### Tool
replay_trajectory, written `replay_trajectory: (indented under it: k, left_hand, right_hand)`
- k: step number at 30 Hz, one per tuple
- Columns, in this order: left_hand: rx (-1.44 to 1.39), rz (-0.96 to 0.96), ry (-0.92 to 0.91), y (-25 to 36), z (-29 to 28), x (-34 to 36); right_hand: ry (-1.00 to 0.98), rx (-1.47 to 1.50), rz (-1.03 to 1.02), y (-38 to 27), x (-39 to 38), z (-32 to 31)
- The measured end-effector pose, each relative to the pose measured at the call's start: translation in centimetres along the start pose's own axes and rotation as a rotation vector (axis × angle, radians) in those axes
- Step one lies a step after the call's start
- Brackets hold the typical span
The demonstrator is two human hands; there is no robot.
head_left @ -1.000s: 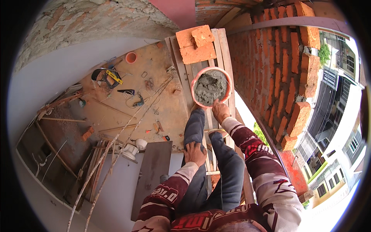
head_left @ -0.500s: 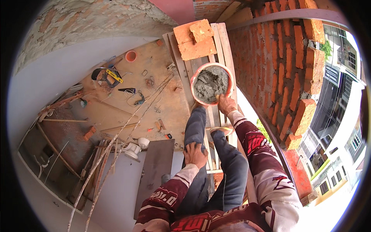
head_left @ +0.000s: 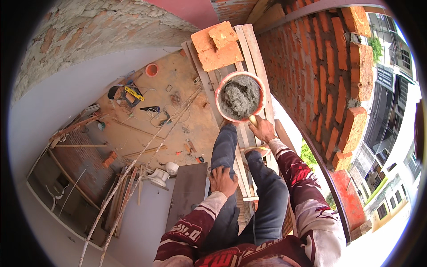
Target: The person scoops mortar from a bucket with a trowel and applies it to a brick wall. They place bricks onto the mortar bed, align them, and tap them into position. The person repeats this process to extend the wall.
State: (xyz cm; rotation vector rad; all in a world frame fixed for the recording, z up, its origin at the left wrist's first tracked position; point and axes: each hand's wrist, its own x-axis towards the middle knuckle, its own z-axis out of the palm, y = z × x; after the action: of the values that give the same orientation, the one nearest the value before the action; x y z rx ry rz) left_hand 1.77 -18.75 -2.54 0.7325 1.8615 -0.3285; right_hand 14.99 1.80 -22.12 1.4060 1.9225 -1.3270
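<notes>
A round orange bucket (head_left: 217,99) of wet grey mortar (head_left: 241,95) stands on the wooden planks just beyond my feet. At its near rim, my right hand (head_left: 263,129) is closed around the pale handle of a trowel (head_left: 253,119). The trowel's blade is hidden, apparently under a lump of mortar. My left hand (head_left: 223,181) lies on my left knee, fingers spread, holding nothing. Beyond the bucket, several orange bricks (head_left: 220,57) sit on the planks, a broken piece on top.
An unfinished brick wall (head_left: 327,84) rises along the right, with buildings outside beyond it. The narrow planks (head_left: 258,58) stand high above the floor (head_left: 133,115). Down there lie a yellow level (head_left: 134,93), tools and a small bucket (head_left: 151,70). Thin poles (head_left: 129,169) slant up on the left.
My right hand has drawn back slightly toward me with the trowel handle. The mortar is now heaped in a lump mid-bucket. My left hand stays on the knee; the view has shifted a little.
</notes>
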Motion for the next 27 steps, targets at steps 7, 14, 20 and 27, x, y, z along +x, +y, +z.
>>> replay_trajectory:
  k: [7,14,20,27]
  left_hand:
    - [0.055,-0.003,-0.013,0.6,-0.1,-0.1]
    - [0.051,0.026,0.018,0.4,0.0,-0.1]
    - [0.097,0.003,0.027,0.2,0.3,-0.3]
    - [0.014,-0.019,-0.026,0.3,0.1,0.0]
  right_hand:
    - [0.221,-0.464,-0.130,-2.1,-2.7,-5.7]
    - [0.123,-0.470,0.010,-5.4,1.5,-6.8]
    - [-0.024,-0.535,0.041,-4.7,2.3,-1.2]
    - [-0.104,-0.515,-0.027,-8.2,-4.2,-4.3]
